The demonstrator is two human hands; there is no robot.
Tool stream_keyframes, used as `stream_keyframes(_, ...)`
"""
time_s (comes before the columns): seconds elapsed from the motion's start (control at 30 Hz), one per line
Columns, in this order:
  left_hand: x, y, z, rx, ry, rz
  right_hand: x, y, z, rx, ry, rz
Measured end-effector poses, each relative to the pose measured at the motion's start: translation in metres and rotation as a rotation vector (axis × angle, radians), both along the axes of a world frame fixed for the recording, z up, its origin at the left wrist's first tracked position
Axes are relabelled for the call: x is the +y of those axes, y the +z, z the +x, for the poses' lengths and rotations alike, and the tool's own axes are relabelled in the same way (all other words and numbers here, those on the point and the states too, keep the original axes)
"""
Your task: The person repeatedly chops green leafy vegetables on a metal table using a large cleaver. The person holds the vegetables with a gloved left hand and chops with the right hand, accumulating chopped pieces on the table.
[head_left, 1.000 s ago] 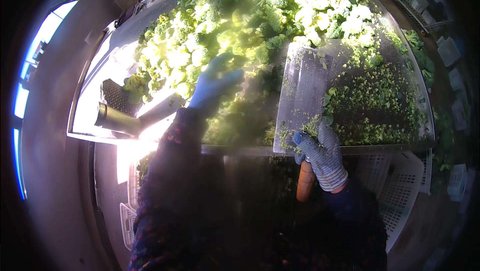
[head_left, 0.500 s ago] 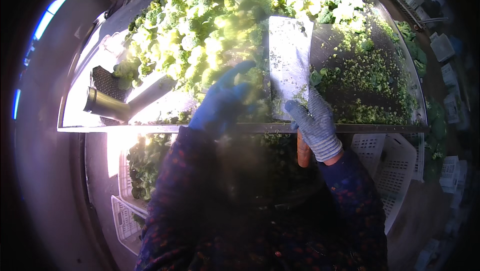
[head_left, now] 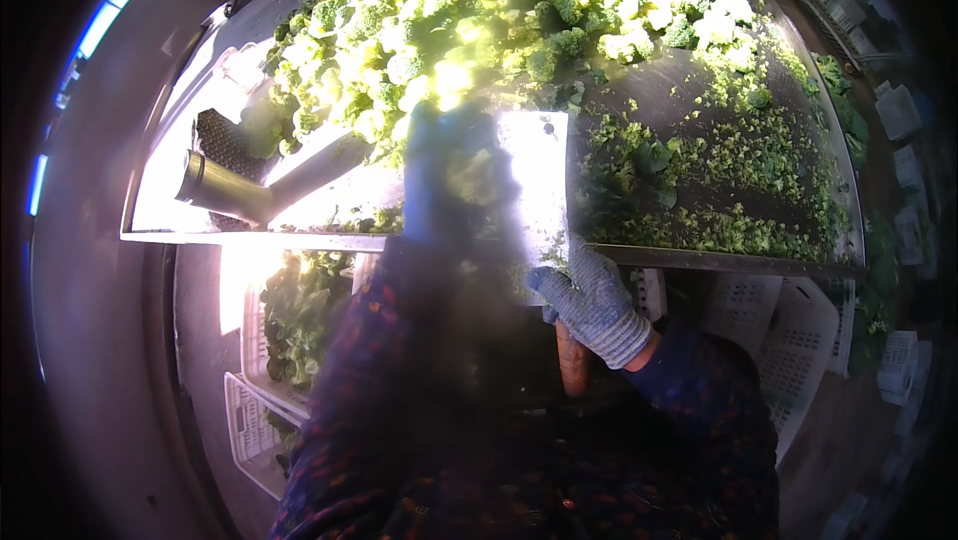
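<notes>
My right hand (head_left: 594, 305), in a grey knit glove, is closed on a wide cleaver (head_left: 534, 181) with a wooden handle; its bright blade stands across the near part of the tray. My left hand (head_left: 429, 171), in a blue glove, is a blurred shape just left of the blade; a hazy green piece (head_left: 474, 176) shows beside it, and I cannot tell whether it is held. A large heap of broccoli florets (head_left: 389, 61) lies beyond both hands on the metal tray (head_left: 738, 261).
A cylindrical metal fitting (head_left: 225, 186) with a perforated piece is at the tray's left. Small broccoli bits (head_left: 728, 171) are scattered at the right. Below are white plastic crates (head_left: 788, 370), one with leaves (head_left: 294, 310). A wall (head_left: 90, 290) is at far left.
The cleaver and my right hand have moved left, toward my left hand, and the blade has drawn nearer since half a second ago. My left hand now stands more upright, beside the blade.
</notes>
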State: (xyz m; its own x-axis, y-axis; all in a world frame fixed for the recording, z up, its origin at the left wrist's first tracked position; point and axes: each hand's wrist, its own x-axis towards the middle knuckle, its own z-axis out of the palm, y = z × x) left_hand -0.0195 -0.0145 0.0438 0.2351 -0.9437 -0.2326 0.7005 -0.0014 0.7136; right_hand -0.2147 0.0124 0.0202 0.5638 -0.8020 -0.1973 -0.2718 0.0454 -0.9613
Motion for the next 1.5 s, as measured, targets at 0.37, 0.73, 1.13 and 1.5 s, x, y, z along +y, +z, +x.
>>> stream_keyframes(0.37,-0.001,-0.012,0.019,0.327,-0.144,-0.024,-0.021,0.038,-0.015,0.012,0.048,-0.772)
stream_keyframes(0.73,0.002,-0.008,-0.014,-0.622,-0.108,-0.069,-0.03,0.032,-0.009,-0.131,-0.068,-0.371)
stream_keyframes(1.13,0.009,-0.008,-0.004,-0.337,-0.101,-0.165,-0.024,0.028,-0.008,-0.073,-0.032,-0.417)
stream_keyframes(1.5,0.025,0.021,-0.037,0.039,-0.038,0.167,-0.014,0.025,0.0,-0.13,0.06,-0.267)
